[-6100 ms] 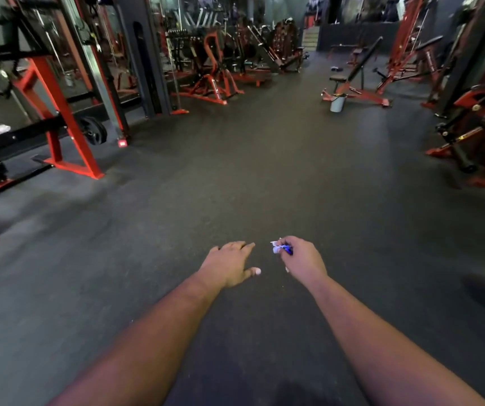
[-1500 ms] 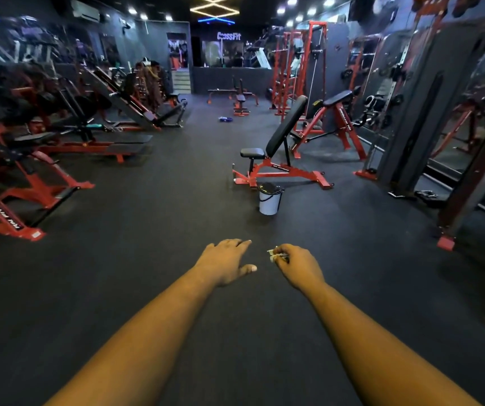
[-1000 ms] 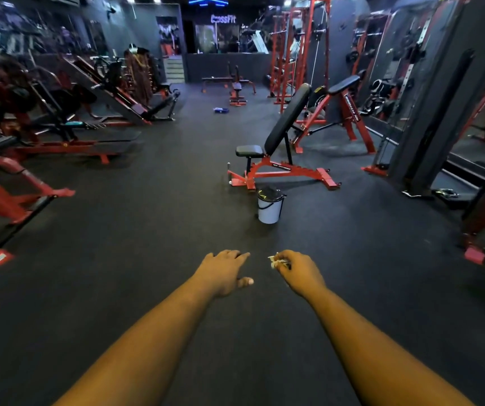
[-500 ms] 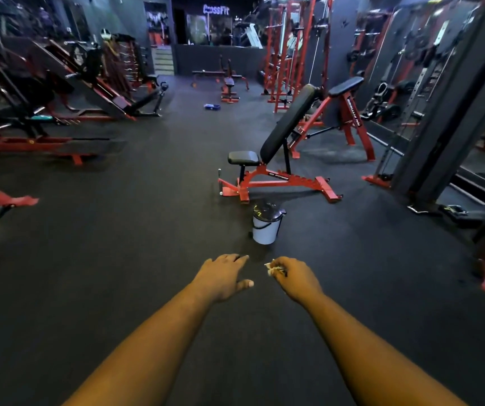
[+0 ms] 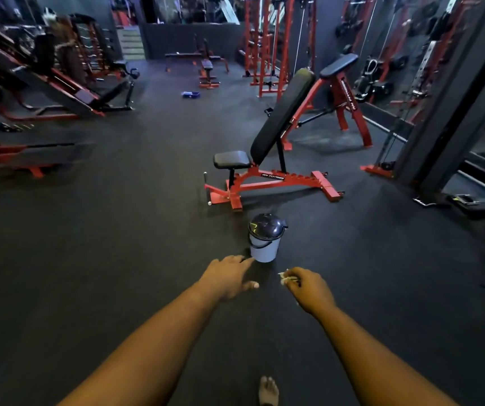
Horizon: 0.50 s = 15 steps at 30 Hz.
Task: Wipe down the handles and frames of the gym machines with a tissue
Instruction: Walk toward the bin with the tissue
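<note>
Right hand [image 5: 311, 287], fingers curled, pinches 1 crumpled tissue [image 5: 287, 277] at its fingertips, held out over the dark floor [image 5: 118, 259]; left hand [image 5: 229, 276] flat, fingers relaxed, holding nothing; 1 small lidded bin [image 5: 265, 238] just beyond both hands; 1 red-framed incline bench [image 5: 270, 159] behind the bin.

One head-worn wide-angle view looks forward and down over both outstretched forearms, floor [image 5: 118, 259] close below, gym machines receding toward the frame's top.
</note>
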{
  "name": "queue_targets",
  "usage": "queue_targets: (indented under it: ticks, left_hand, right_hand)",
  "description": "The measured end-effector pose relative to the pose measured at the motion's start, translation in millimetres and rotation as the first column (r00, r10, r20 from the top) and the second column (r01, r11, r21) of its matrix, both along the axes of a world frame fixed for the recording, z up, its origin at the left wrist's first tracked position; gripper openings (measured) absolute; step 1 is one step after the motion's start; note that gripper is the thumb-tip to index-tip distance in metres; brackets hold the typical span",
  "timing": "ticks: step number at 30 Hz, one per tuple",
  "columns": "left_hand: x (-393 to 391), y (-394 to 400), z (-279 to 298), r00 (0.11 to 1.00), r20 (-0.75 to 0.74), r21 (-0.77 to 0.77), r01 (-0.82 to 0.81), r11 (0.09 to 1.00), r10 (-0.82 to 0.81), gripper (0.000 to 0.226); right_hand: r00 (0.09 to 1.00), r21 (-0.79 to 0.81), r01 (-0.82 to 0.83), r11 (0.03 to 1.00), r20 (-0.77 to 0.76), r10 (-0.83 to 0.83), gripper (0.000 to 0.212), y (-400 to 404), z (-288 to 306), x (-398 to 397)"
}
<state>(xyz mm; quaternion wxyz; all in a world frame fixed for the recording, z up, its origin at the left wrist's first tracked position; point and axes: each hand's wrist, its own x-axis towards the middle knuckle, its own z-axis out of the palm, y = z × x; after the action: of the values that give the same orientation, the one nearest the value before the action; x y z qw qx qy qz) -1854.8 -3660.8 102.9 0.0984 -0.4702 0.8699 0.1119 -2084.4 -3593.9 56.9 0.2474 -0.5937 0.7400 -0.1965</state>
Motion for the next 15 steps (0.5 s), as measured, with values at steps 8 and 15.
queue_targets:
  ticks: [8, 15]
  left_hand:
    - [-59.9, -170.7, -22.3, 0.998, 0.046, 0.084, -0.037, 0.996, 0.034, 0.079]
    - [-82.6, -309.8, -43.2, 0.998, 0.040, 0.136, -0.059, 0.989, 0.054, 0.078]
  right_hand:
    - [0.997, 0.036, -0.003, 0.999, 0.071, 0.001, 0.021, -188.7, -41.9, -62.0]
    - [0.993, 0.101, 0.004, 0.995, 0.113, -0.015, 0.018, -327.4, -50.9, -86.6]
